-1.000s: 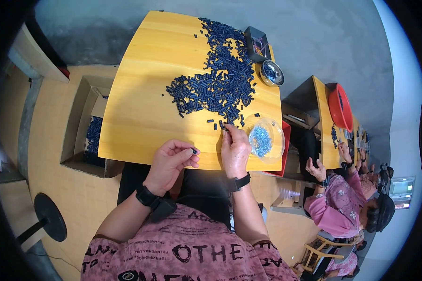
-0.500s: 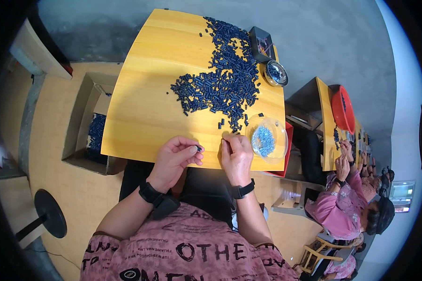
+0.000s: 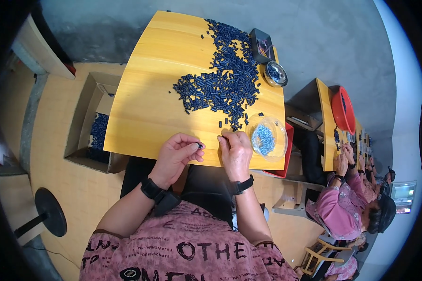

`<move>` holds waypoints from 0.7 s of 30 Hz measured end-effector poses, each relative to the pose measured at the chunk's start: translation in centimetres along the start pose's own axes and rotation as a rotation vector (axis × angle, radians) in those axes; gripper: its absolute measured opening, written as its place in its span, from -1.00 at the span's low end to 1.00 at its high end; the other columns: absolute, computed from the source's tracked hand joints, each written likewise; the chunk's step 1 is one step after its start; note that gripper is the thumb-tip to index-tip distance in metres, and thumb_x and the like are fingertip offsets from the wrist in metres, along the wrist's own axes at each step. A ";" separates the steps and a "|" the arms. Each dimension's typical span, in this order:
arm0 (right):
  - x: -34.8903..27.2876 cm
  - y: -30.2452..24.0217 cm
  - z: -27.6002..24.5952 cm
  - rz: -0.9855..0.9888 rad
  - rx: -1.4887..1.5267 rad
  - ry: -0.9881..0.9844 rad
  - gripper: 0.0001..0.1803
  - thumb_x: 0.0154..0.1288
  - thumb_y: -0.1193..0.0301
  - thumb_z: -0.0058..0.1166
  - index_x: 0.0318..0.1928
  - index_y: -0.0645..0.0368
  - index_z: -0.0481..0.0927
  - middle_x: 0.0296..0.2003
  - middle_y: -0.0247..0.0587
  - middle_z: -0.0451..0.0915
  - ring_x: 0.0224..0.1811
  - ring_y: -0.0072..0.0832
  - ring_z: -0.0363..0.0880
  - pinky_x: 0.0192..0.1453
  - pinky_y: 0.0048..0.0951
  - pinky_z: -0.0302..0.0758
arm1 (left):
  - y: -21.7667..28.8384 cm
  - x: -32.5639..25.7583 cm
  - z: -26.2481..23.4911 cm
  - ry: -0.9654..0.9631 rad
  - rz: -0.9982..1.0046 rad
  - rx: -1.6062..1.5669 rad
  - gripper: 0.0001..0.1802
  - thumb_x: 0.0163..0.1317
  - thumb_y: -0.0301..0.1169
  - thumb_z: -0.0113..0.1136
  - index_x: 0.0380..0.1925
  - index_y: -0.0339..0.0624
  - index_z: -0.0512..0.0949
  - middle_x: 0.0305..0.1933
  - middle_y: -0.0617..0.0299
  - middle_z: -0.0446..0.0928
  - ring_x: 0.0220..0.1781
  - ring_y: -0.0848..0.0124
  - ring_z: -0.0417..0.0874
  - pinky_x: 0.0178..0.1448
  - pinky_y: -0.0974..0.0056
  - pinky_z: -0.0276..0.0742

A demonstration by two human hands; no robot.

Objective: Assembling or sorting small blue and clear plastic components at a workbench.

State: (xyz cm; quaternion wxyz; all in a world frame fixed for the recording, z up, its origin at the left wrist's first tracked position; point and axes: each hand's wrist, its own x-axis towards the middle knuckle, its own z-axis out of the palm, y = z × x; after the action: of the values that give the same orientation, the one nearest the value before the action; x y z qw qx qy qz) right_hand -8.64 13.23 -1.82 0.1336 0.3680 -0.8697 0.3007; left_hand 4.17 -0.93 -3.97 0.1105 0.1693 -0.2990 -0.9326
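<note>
My left hand (image 3: 177, 153) is closed just above the table's near edge. Between its thumb and forefinger sits a small black plastic cylinder (image 3: 200, 145). Beside it, my right hand (image 3: 236, 153) is curled with thumb and forefinger drawn together; whatever is between them is too small to make out. Just beyond that hand, a big spread of similar dark cylinders (image 3: 220, 89) covers the middle and far right of the yellow table (image 3: 140, 93). Close to my right hand stands a clear round dish (image 3: 280, 152) with many small, shiny, bluish-silver pieces.
A metal bowl (image 3: 269, 80) and a black tray (image 3: 261, 52) stand along the table's right edge. Left of the table, a cardboard box (image 3: 82, 119) on the floor holds more dark pieces. Rightward, a co-worker in pink (image 3: 335, 203) sits at another table with a red basin (image 3: 343, 112).
My right hand's fingertips have shifted slightly left, nearer my left hand. The left hand keeps the small cylinder and has hardly moved. The whole view has tilted a little.
</note>
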 end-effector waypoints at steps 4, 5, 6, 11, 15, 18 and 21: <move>-0.3 0.5 0.4 -0.043 0.013 -0.037 -0.80 0.05 0.59 0.34 -0.25 0.21 0.69 -0.38 -0.09 0.57 -0.28 -0.13 0.59 -0.21 -0.21 0.52 | 0.0 0.0 0.0 -0.013 0.003 -0.003 -0.86 0.40 -0.57 0.11 -0.07 -0.29 0.52 -0.11 0.03 0.65 -0.17 0.37 0.70 -0.04 0.25 0.70; -0.5 0.7 0.4 -0.073 0.020 -0.009 -0.80 0.07 0.60 0.33 -0.23 0.22 0.69 -0.36 -0.08 0.60 -0.27 -0.14 0.61 -0.21 -0.24 0.53 | 0.0 0.0 0.0 -0.009 0.007 -0.003 -0.86 0.40 -0.57 0.11 -0.07 -0.29 0.52 -0.11 0.03 0.65 -0.17 0.37 0.70 -0.04 0.25 0.70; -0.7 0.8 0.4 -0.103 0.027 0.019 -0.80 0.09 0.61 0.31 -0.22 0.22 0.69 -0.34 -0.07 0.63 -0.27 -0.14 0.62 -0.20 -0.26 0.54 | 0.0 0.0 0.0 -0.019 0.008 -0.009 -0.86 0.40 -0.57 0.11 -0.07 -0.29 0.52 -0.11 0.03 0.65 -0.17 0.37 0.70 -0.04 0.25 0.70; -1.5 -0.7 -1.3 0.121 0.370 -0.029 -0.83 0.19 0.64 0.28 -0.17 0.28 0.69 -0.37 -0.10 0.68 -0.42 -0.37 0.63 -0.33 -0.46 0.54 | -0.3 0.0 -0.2 -0.043 0.011 -0.016 -0.85 0.40 -0.57 0.12 -0.06 -0.28 0.53 -0.11 0.05 0.66 -0.17 0.38 0.70 -0.04 0.26 0.68; -1.9 -2.6 -3.0 0.665 1.168 -0.235 -0.84 0.24 0.64 0.27 -0.16 0.33 0.67 -0.38 -0.12 0.71 -0.45 -0.54 0.63 -0.39 -0.56 0.53 | -0.5 -0.1 -0.4 -0.091 -0.004 -0.050 -0.85 0.38 -0.57 0.14 -0.07 -0.27 0.56 -0.11 0.06 0.66 -0.17 0.38 0.70 -0.07 0.28 0.67; -2.8 -3.3 -3.3 0.651 1.290 -0.257 -0.86 0.24 0.64 0.27 -0.18 0.31 0.66 -0.35 -0.15 0.69 -0.42 -0.55 0.63 -0.42 -0.57 0.48 | -0.3 -0.5 0.0 -0.101 -0.029 -0.101 -0.84 0.38 -0.57 0.15 -0.07 -0.27 0.57 -0.11 0.06 0.66 -0.18 0.37 0.69 -0.07 0.29 0.66; -3.2 -3.5 -3.0 0.636 1.405 -0.244 -0.84 0.25 0.66 0.26 -0.15 0.30 0.68 -0.29 -0.17 0.70 -0.39 -0.59 0.59 -0.37 -0.60 0.49 | -0.5 -0.7 0.1 -0.129 -0.043 -0.134 -0.84 0.38 -0.58 0.15 -0.07 -0.26 0.57 -0.11 0.06 0.66 -0.18 0.36 0.69 -0.07 0.30 0.66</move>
State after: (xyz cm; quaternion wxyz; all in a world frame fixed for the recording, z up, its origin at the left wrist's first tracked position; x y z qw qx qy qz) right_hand -3.86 15.00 0.53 -0.3201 0.1297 -0.5478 0.7620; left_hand 4.69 -0.27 -4.00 0.0822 0.1077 -0.2386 -0.9616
